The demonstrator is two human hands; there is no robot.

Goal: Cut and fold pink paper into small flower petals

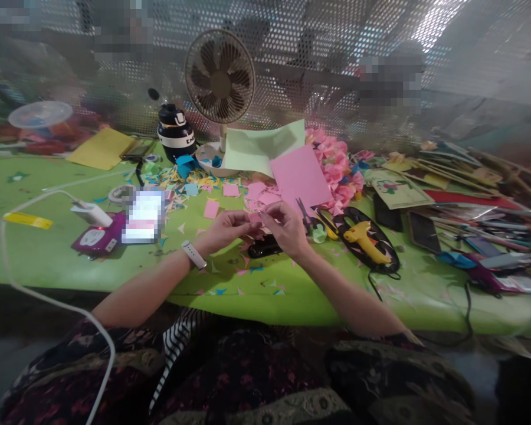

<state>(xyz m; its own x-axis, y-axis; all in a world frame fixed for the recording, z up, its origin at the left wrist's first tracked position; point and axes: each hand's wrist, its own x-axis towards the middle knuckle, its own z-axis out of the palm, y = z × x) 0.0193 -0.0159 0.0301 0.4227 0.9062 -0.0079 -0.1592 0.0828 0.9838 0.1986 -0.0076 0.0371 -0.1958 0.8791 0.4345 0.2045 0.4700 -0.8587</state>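
A small pink paper piece [255, 218] is pinched between both hands above the green table. My left hand [228, 229], with a white band on its wrist, has its fingers closed on the left side of the piece. From the right, my right hand [285, 227] holds it with thumb and fingers. Just beneath them lies a black object [264, 247], partly covered by my right hand. Pink paper squares [211, 209] and cut pink scraps lie behind my hands. Dark scissors [304, 213] rest to the right, beside a pink sheet [301, 177].
A yellow glue gun [366, 241] lies on a black tray at the right, near phones [425, 232]. Pink paper flowers [331, 159], a fan [221, 82] and a dark bottle [176, 134] stand behind. A lit phone [143, 216] and white cable [48, 295] are at left.
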